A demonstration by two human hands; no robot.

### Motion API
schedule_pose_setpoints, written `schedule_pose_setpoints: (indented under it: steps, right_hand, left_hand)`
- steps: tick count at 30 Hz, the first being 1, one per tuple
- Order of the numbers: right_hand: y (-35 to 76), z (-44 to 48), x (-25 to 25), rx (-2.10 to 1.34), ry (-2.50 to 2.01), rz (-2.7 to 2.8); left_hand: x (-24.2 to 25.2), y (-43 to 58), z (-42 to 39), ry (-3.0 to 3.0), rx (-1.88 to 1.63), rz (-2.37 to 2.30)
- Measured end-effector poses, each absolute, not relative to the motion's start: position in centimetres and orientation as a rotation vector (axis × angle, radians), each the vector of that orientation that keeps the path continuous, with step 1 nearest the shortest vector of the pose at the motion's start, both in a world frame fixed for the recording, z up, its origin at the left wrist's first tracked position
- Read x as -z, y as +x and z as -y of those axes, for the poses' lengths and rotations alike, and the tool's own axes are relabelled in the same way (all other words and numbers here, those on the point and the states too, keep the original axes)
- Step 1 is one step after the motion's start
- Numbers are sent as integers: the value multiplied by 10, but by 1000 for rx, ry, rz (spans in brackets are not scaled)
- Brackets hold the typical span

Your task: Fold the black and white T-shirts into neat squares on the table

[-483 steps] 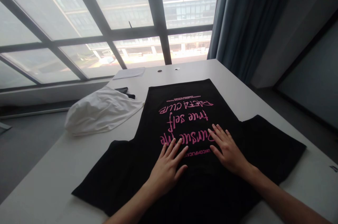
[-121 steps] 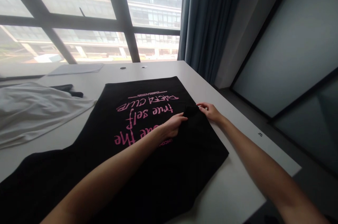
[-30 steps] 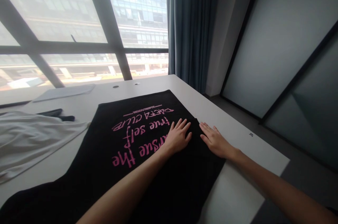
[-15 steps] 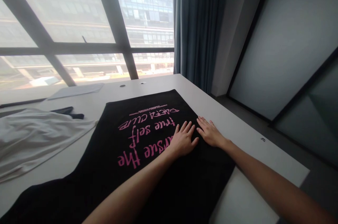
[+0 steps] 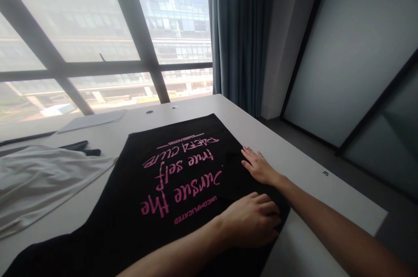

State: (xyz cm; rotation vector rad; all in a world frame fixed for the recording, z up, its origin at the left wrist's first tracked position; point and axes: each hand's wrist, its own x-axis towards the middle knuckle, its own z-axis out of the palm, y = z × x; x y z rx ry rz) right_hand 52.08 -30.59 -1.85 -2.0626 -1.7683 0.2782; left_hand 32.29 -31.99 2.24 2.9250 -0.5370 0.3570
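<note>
A black T-shirt [image 5: 117, 207] with pink lettering lies spread on the white table, its print upside down to me. Near the shirt's right edge, my left hand [image 5: 253, 220] has its fingers curled down onto the black cloth; the fingertips are partly hidden. Further up that same edge, my right hand [image 5: 259, 167] rests flat with its fingers stretched out over the fabric.
A crumpled light grey garment [image 5: 48, 177] lies on the left, with dark cloth [image 5: 81, 148] behind it. The white table [image 5: 333, 194] ends at the right. Windows and a blue-grey curtain [image 5: 238, 37] stand beyond its far side.
My left hand has moved from the lettering toward me and to the right, and its fingers have curled at the shirt's edge. My right hand stays almost in place.
</note>
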Motion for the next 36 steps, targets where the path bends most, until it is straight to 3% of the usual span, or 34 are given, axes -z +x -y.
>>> schedule_pose_setpoints:
  steps: [15, 23, 30, 36]
  right_hand:
    - [521, 307, 18, -278, -2030, 1752]
    - [526, 307, 21, -248, -1969, 1753]
    - [524, 308, 19, -199, -2073, 1816]
    - [522, 311, 18, -182, -2136, 1807]
  left_hand:
    - [-16, 318, 323, 2801, -369, 613]
    - [-19, 324, 286, 2753, -755, -202]
    - [17, 327, 274, 2893, -413, -575]
    - [21, 326, 275, 2912, -403, -587]
